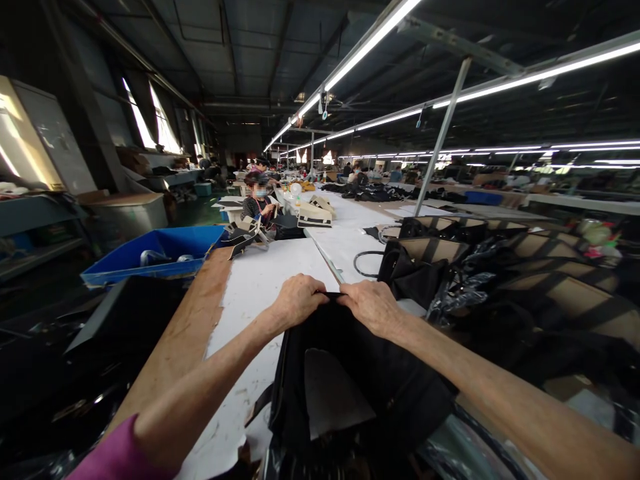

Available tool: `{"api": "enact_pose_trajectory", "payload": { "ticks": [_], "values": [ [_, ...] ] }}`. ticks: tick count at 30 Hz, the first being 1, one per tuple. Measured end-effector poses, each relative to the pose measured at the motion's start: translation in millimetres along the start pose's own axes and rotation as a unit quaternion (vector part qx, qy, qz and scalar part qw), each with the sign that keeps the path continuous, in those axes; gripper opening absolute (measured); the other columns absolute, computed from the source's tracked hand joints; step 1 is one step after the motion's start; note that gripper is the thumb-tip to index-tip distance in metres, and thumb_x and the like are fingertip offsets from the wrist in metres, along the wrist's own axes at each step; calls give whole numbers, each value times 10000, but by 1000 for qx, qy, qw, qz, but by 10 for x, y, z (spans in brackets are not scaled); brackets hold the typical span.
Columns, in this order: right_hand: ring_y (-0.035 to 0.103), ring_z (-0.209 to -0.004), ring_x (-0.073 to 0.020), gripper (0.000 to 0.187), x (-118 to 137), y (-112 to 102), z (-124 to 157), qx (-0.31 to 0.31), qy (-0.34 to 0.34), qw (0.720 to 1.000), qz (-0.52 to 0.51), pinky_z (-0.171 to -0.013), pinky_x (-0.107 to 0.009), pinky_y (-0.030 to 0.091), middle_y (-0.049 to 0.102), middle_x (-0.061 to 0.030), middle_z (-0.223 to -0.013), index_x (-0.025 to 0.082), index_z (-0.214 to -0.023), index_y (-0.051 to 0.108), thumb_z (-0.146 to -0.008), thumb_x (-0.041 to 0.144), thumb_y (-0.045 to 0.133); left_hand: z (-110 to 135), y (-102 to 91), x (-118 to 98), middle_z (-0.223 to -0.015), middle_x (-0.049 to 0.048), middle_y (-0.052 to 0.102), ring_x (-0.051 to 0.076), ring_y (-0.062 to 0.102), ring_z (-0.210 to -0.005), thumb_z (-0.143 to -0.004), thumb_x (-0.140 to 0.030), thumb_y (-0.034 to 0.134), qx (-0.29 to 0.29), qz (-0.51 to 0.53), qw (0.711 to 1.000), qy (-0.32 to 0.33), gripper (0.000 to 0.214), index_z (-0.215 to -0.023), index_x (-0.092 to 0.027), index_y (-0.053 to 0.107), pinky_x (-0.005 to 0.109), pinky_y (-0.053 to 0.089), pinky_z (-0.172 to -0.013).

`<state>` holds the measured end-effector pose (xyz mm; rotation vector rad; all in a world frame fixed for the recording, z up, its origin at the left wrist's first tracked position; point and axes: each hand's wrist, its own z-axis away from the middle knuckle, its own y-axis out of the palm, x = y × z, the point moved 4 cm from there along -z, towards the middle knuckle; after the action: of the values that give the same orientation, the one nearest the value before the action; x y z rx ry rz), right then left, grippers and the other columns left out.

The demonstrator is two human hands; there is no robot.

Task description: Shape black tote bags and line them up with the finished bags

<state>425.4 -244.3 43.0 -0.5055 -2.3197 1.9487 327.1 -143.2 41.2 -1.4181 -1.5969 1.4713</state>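
Note:
A black bag (380, 373) stands in front of me at the near end of the work table, and a pale panel (333, 393) shows within it. My left hand (299, 300) pinches the bag's far top edge between thumb and fingers. Close beside it, my right hand (371, 305) grips the same black edge, a small gap apart from the left. Both hands are closed on the fabric. The bag's lower part is dark, so its details are hard to make out.
White paper (255, 287) covers the table. Black and tan bags (420, 267) crowd the right side. A blue bin (155, 250) stands at the left, beyond a dark pile. Farther off, a person (257, 200) sits by tan pieces (316, 212). A metal post (443, 137) rises behind the bags.

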Motion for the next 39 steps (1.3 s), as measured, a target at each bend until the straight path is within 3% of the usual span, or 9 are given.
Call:
{"api": "enact_pose_trajectory", "payload": {
  "ticks": [8,12,15,18,23,27,30,33,39],
  "values": [
    [591,-773,-204,241,181,-11,-88,41,-36,998,-28,-590,-259,349,634,-61,-837,208,-978,540,-816,331,410,-8,54,29,-709,10,641,148,540,-680,-699,-282,458,14,82,996,-11,224,-761,-193,654,230,382,-618],
    [581,-813,-200,263,204,4,-179,75,-28,996,-50,-615,-257,356,625,-84,-875,187,-1001,539,-821,292,379,56,-17,89,-926,29,635,169,552,-830,-636,-177,479,26,186,982,4,338,-951,-178,601,251,417,-739],
    [574,-841,-219,234,126,2,-233,75,-11,996,-52,-610,-265,353,626,-91,-876,186,-911,574,-807,288,390,319,-157,168,-1188,79,505,202,503,-995,-613,-176,541,-1,268,963,-17,612,-1210,-184,406,291,413,-818],
    [574,-833,-225,203,6,-20,-235,70,18,996,-56,-589,-265,346,625,-89,-858,181,-848,583,-791,272,412,760,-245,146,-1303,111,380,221,425,-1107,-687,-326,555,-46,328,941,-67,701,-1302,-192,249,335,370,-897],
    [575,-800,-215,177,-93,-63,-144,67,48,995,-62,-577,-260,339,624,-84,-804,171,-785,590,-773,251,432,1270,-37,-61,-1262,117,428,265,410,-1124,-627,-403,620,-88,319,919,-213,810,-1309,-208,228,382,329,-922],
    [565,-833,-208,174,-151,-105,-41,64,52,995,-62,-622,-260,350,625,-80,-831,178,-790,596,-769,263,446,1175,136,-36,-1032,69,585,226,533,-929,-625,-324,607,-128,319,907,-245,634,-1204,-188,390,333,404,-802],
    [556,-868,-202,182,-289,-132,90,61,53,995,-63,-660,-256,354,626,-60,-852,203,-834,605,-768,287,456,1004,203,156,-806,32,632,180,575,-729,-638,-280,572,-45,427,881,-200,373,-985,-145,558,270,441,-642],
    [550,-884,-204,206,-466,-119,253,50,61,994,-72,-673,-263,352,625,-41,-881,239,-884,602,-777,320,446,902,178,389,-692,6,630,143,568,-618,-606,-237,592,36,514,843,-157,276,-857,-124,610,234,439,-580],
    [560,-839,-193,196,-495,-15,392,64,46,993,-84,-643,-253,335,623,-29,-795,230,-819,576,-816,317,401,820,176,592,-696,7,633,131,568,-624,-572,-194,642,60,552,817,-154,280,-843,-125,620,222,442,-599]
  ]
}}
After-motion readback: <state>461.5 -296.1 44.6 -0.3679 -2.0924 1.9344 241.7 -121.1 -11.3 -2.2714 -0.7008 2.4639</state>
